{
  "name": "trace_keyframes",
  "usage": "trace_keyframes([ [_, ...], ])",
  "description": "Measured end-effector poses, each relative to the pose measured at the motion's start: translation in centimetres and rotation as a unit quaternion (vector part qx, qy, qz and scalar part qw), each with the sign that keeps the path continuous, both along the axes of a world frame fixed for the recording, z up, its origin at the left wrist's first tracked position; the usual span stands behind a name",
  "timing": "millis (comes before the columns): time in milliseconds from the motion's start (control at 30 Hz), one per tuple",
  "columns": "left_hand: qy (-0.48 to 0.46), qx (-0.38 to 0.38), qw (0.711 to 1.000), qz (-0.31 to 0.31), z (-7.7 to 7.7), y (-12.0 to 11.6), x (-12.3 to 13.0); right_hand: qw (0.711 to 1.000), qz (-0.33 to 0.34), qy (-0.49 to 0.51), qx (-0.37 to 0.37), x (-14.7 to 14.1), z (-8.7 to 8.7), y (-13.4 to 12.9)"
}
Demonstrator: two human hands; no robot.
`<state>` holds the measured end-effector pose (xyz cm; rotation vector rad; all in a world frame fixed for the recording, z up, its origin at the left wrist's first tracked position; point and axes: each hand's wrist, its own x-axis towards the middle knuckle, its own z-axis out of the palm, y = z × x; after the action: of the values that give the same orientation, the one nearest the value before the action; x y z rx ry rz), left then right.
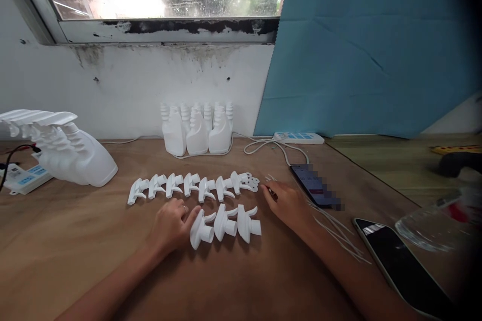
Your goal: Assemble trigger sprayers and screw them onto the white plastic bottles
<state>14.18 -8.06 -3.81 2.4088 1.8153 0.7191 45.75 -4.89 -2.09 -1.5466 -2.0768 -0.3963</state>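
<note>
My left hand (171, 223) rests on the table with its fingers loosely bent and its thumb apart, against the leftmost white spray trigger head (202, 228) of the near row. That row also has a middle trigger head (226, 223) and a right one (248, 224). Beyond it runs a longer row of several trigger heads (191, 184). At its right end lie small white ring-like parts (250, 181), close to the fingertips of my right hand (288, 205). Its fingers are curled together; what they hold, if anything, is hidden. Thin white tubes (339, 230) lie beneath and beside the right wrist.
White spray bottles (197, 135) stand against the wall; more bottles (86, 155) lie stacked at left beside a power strip (32, 178). Another power strip (299, 138), a phone with a lit screen (312, 185), a dark phone (402, 271) and a clear plastic bottle (429, 225) are at right.
</note>
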Motion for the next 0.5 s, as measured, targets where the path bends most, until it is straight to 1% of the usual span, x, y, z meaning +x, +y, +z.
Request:
trace_keyframes([
  [67,-0.036,0.038,0.998,0.042,1.3,0.8,-1.9,1.000,0.007,-0.008,0.014,0.1,-0.1,0.0],
  [100,-0.063,0.066,0.993,0.073,2.1,1.3,-3.3,1.000,0.012,-0.008,0.021,0.1,-0.2,0.1],
  [167,-0.119,0.128,0.971,0.160,3.6,2.3,-6.9,0.999,0.021,-0.001,0.036,0.3,-0.4,0.2],
  [200,-0.155,0.155,0.949,0.228,4.2,2.9,-9.1,0.999,0.025,0.003,0.044,0.4,-0.4,0.2],
  [267,-0.192,0.185,0.913,0.308,5.0,4.0,-13.8,0.998,0.032,0.009,0.059,0.5,-0.5,0.4],
  [367,-0.258,0.235,0.833,0.430,4.9,5.6,-20.6,0.996,0.040,0.013,0.076,0.6,-0.5,0.6],
  [400,-0.279,0.250,0.804,0.462,4.7,6.1,-22.7,0.996,0.044,0.013,0.081,0.6,-0.6,0.7],
  [433,-0.298,0.262,0.781,0.483,4.4,6.6,-24.5,0.995,0.048,0.011,0.086,0.7,-0.6,0.7],
  [500,-0.334,0.281,0.742,0.509,3.9,7.7,-27.6,0.994,0.053,0.010,0.099,0.8,-0.6,0.9],
])
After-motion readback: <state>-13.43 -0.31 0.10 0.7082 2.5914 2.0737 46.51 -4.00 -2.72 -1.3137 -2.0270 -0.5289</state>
